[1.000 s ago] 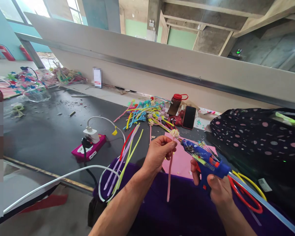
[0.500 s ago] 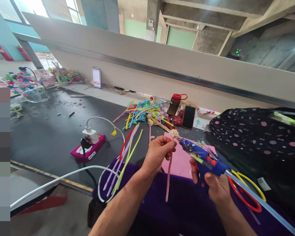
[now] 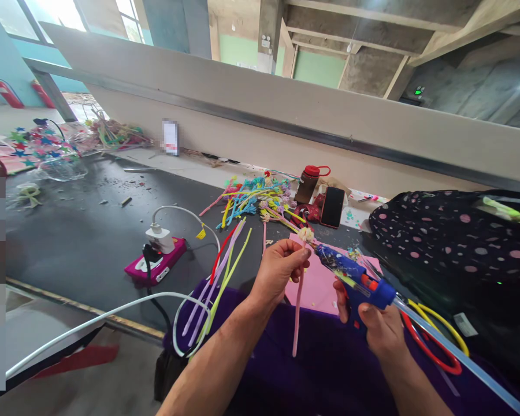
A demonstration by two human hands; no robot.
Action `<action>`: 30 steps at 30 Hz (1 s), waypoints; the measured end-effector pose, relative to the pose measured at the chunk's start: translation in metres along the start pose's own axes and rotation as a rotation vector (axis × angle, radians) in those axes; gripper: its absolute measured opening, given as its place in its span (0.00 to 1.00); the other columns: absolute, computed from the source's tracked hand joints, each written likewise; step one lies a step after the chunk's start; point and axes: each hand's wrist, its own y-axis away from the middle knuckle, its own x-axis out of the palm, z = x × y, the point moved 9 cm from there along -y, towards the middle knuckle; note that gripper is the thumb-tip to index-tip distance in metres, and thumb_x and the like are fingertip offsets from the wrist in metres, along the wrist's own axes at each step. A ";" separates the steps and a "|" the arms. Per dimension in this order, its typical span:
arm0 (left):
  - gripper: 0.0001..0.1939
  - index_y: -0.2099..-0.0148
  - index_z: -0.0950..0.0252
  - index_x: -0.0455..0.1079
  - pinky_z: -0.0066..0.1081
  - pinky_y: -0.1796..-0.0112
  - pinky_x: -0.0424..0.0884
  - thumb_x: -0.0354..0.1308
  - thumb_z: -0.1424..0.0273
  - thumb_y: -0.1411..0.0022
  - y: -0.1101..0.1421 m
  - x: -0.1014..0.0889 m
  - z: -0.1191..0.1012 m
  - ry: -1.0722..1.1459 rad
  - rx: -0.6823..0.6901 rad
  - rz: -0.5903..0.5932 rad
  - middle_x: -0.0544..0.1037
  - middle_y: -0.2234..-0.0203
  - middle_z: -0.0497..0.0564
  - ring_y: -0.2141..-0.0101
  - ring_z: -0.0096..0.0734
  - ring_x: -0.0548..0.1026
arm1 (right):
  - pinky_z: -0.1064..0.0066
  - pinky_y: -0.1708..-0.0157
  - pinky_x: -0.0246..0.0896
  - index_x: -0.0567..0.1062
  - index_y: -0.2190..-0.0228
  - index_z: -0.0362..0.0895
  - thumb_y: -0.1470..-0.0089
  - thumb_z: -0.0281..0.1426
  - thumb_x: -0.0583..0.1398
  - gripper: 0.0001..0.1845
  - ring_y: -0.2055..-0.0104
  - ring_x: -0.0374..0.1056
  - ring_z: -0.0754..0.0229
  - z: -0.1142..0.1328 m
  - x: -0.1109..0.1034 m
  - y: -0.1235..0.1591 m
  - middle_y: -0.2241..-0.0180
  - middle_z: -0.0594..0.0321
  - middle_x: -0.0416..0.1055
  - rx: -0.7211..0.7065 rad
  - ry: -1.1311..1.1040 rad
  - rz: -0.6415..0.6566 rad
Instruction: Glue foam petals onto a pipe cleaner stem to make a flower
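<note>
My left hand (image 3: pixel 281 268) pinches a pink pipe cleaner (image 3: pixel 299 318) just below its top, and the stem hangs down. A cream flower head (image 3: pixel 305 234) sits at the upper end of that stem. My right hand (image 3: pixel 375 326) is wrapped round the handle of a blue glue gun (image 3: pixel 355 280), with a long clear glue stick in its back end. The gun's nozzle points left, close beside the base of the flower head; whether it touches, I cannot tell. Beneath both lies a pink sheet (image 3: pixel 323 289).
Behind my hands is a pile of coloured pipe-cleaner flowers (image 3: pixel 260 196). A bottle (image 3: pixel 307 184) and a phone (image 3: pixel 333 207) stand near the partition. Loose pipe cleaners (image 3: pixel 219 277) and a magenta power strip (image 3: pixel 156 263) lie left. A dotted black bag (image 3: pixel 442 237) is right.
The glue gun has shifted very slightly left toward the flower head. My left hand keeps its pinch on the stem. A blurred shape has appeared at the far left edge.
</note>
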 end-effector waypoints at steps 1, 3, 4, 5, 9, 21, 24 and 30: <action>0.13 0.75 0.68 0.64 0.18 0.86 0.55 0.63 0.65 0.55 0.000 0.000 0.000 0.001 0.001 -0.002 0.71 0.86 0.46 0.88 0.15 0.61 | 0.63 0.72 0.60 0.73 0.62 0.42 0.45 0.44 0.52 0.20 0.78 0.63 0.60 -0.001 0.000 0.000 0.75 0.58 0.70 -0.002 0.004 0.004; 0.13 0.75 0.68 0.64 0.18 0.86 0.55 0.63 0.65 0.55 0.000 -0.001 0.001 0.004 -0.003 -0.004 0.71 0.86 0.46 0.88 0.15 0.61 | 0.64 0.73 0.60 0.73 0.62 0.42 0.45 0.44 0.52 0.20 0.78 0.63 0.60 -0.002 -0.001 0.000 0.76 0.58 0.70 -0.003 0.008 0.005; 0.13 0.75 0.68 0.64 0.18 0.86 0.55 0.63 0.65 0.55 -0.001 -0.001 0.001 0.006 -0.009 -0.005 0.71 0.86 0.46 0.88 0.15 0.61 | 0.64 0.74 0.60 0.73 0.62 0.42 0.45 0.44 0.52 0.20 0.78 0.63 0.60 -0.002 -0.001 0.000 0.77 0.58 0.70 -0.005 0.008 0.007; 0.13 0.75 0.68 0.64 0.19 0.86 0.55 0.63 0.64 0.55 -0.001 -0.001 0.002 0.007 -0.014 -0.008 0.71 0.86 0.46 0.88 0.15 0.61 | 0.65 0.75 0.59 0.73 0.62 0.42 0.45 0.44 0.52 0.20 0.78 0.63 0.60 -0.003 -0.001 0.000 0.77 0.59 0.70 -0.009 0.006 0.006; 0.14 0.75 0.67 0.64 0.19 0.86 0.55 0.64 0.64 0.56 0.000 -0.001 0.002 0.001 -0.021 -0.014 0.71 0.86 0.45 0.88 0.15 0.61 | 0.66 0.75 0.59 0.73 0.65 0.42 0.45 0.44 0.52 0.20 0.78 0.63 0.61 -0.001 -0.001 0.000 0.75 0.58 0.70 -0.023 0.005 0.004; 0.13 0.76 0.67 0.64 0.19 0.86 0.53 0.64 0.65 0.56 0.000 0.000 0.001 0.010 -0.021 -0.016 0.71 0.87 0.45 0.89 0.15 0.60 | 0.66 0.72 0.56 0.74 0.72 0.41 0.44 0.44 0.51 0.21 0.75 0.63 0.60 -0.006 -0.003 0.000 0.77 0.58 0.70 -0.027 0.076 0.011; 0.13 0.76 0.67 0.64 0.19 0.86 0.54 0.63 0.65 0.55 0.000 0.000 0.003 0.014 -0.031 -0.010 0.71 0.86 0.45 0.88 0.15 0.60 | 0.67 0.74 0.56 0.74 0.72 0.41 0.44 0.44 0.50 0.21 0.76 0.63 0.60 -0.005 -0.002 0.001 0.76 0.58 0.70 -0.020 0.088 0.020; 0.13 0.76 0.67 0.64 0.19 0.86 0.54 0.63 0.64 0.55 -0.001 -0.001 0.004 0.012 -0.033 -0.008 0.71 0.86 0.45 0.88 0.15 0.60 | 0.66 0.73 0.57 0.73 0.76 0.41 0.45 0.43 0.51 0.21 0.74 0.64 0.59 -0.004 -0.005 -0.001 0.78 0.58 0.69 -0.048 0.094 -0.007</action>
